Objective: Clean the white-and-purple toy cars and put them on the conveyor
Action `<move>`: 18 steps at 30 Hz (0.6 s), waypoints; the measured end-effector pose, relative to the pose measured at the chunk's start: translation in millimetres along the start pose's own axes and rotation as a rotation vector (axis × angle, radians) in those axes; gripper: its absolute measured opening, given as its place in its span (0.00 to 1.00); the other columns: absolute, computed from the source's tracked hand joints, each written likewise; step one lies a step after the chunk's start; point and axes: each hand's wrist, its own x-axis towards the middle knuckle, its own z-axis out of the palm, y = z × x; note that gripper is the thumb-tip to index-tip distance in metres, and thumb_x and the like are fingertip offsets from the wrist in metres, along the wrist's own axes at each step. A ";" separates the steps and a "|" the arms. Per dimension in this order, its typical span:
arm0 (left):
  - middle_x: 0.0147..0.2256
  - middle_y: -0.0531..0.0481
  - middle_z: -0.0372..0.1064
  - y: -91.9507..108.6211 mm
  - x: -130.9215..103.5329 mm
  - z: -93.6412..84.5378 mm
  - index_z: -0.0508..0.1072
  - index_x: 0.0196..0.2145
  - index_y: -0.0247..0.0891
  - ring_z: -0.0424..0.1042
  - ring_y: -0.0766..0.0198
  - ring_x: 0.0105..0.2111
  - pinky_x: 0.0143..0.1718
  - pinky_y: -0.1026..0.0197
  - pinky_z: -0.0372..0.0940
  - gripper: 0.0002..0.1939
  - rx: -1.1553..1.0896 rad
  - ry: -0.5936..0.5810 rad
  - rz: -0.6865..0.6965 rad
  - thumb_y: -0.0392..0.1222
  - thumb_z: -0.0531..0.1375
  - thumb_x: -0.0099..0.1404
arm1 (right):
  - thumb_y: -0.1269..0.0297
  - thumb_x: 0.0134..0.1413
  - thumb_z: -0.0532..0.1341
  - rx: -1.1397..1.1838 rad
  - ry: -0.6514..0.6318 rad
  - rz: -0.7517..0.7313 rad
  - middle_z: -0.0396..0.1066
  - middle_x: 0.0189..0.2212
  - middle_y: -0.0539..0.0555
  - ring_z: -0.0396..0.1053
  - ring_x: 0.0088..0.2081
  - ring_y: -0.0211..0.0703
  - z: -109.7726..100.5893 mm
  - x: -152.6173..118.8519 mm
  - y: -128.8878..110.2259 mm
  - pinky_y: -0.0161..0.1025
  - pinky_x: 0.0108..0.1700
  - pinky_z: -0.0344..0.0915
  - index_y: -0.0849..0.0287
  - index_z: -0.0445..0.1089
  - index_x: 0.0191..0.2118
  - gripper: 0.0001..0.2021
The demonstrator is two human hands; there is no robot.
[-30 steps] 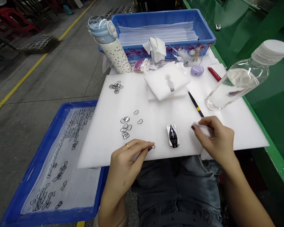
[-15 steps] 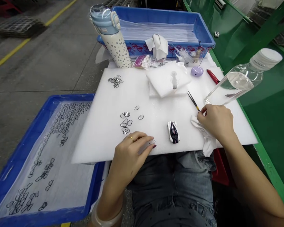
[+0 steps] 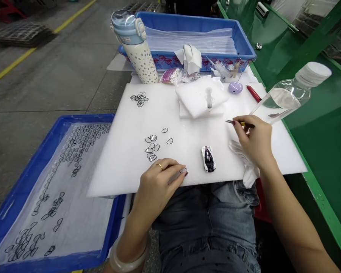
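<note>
My left hand is at the near edge of the white foam sheet, pinching a small black-rimmed clear piece between thumb and forefinger. To its right a white and dark toy car lies on the foam. My right hand grips a pair of tweezers, black with a yellow band, their tips pointing left. Below that hand lies a crumpled white cloth. Several loose rimmed pieces lie left of centre, and another cluster sits farther back.
A blue tray on the left holds many more rimmed pieces. At the back stand a dotted drink bottle and a blue bin. A clear bottle, a red pen-like tool and a purple case are on the right.
My right hand has lifted the tweezers off the foam and turned them from slanting to nearly level. My left hand keeps its pinch in about the same place.
</note>
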 end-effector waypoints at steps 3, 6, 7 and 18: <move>0.34 0.48 0.75 -1.2 -1.8 4.0 0.80 0.38 0.39 0.74 0.60 0.34 0.36 0.57 0.72 0.06 -0.030 0.049 0.003 0.37 0.62 0.65 | 0.62 0.62 0.61 0.184 0.139 0.127 0.72 0.25 0.51 0.67 0.24 0.38 -15.9 -25.5 -18.5 0.37 0.26 0.60 0.57 0.73 0.33 0.08; 0.34 0.49 0.76 -1.3 -2.3 8.4 0.80 0.37 0.40 0.75 0.61 0.33 0.36 0.58 0.72 0.05 -0.042 0.135 -0.020 0.37 0.64 0.64 | 0.60 0.62 0.61 0.510 0.036 0.328 0.70 0.21 0.49 0.65 0.21 0.36 -25.3 -56.7 -38.6 0.33 0.21 0.60 0.57 0.70 0.32 0.09; 0.34 0.50 0.76 -1.1 -2.3 9.6 0.80 0.37 0.41 0.75 0.61 0.33 0.36 0.59 0.73 0.05 -0.041 0.156 -0.031 0.37 0.64 0.63 | 0.60 0.63 0.61 0.568 -0.014 0.373 0.70 0.21 0.48 0.66 0.20 0.35 -23.7 -65.0 -42.4 0.32 0.21 0.61 0.58 0.70 0.32 0.09; 0.34 0.50 0.76 -0.7 -5.3 12.5 0.80 0.36 0.41 0.76 0.62 0.33 0.37 0.59 0.74 0.04 -0.021 0.175 -0.071 0.38 0.65 0.63 | 0.69 0.62 0.59 0.749 0.144 0.325 0.70 0.26 0.48 0.64 0.19 0.33 -17.2 -71.3 -48.0 0.32 0.18 0.62 0.55 0.70 0.39 0.03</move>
